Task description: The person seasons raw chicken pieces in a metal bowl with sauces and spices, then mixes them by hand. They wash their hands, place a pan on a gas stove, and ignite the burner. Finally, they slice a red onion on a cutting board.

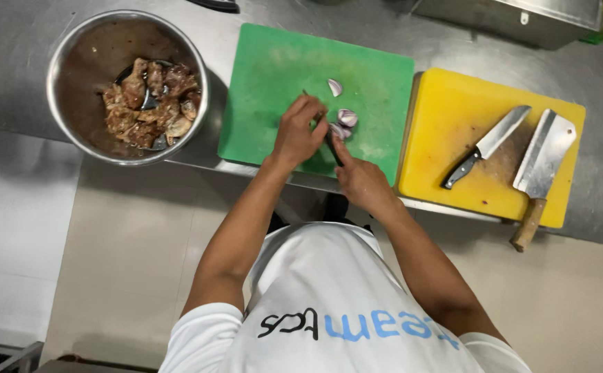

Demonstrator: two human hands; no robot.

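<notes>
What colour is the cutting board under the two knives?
Yellow: the cutting board under the two knives shows clearly in the head view.

Both bare arms reach forward from short white sleeves and converge. The left hand (pixel 298 135) is arched, knuckles up, its fingers (pixel 313 110) curled downward and bunched together. The right hand (pixel 360 181) sits just beside it, nearer the body, closed in a grip, wrist straight.
</notes>
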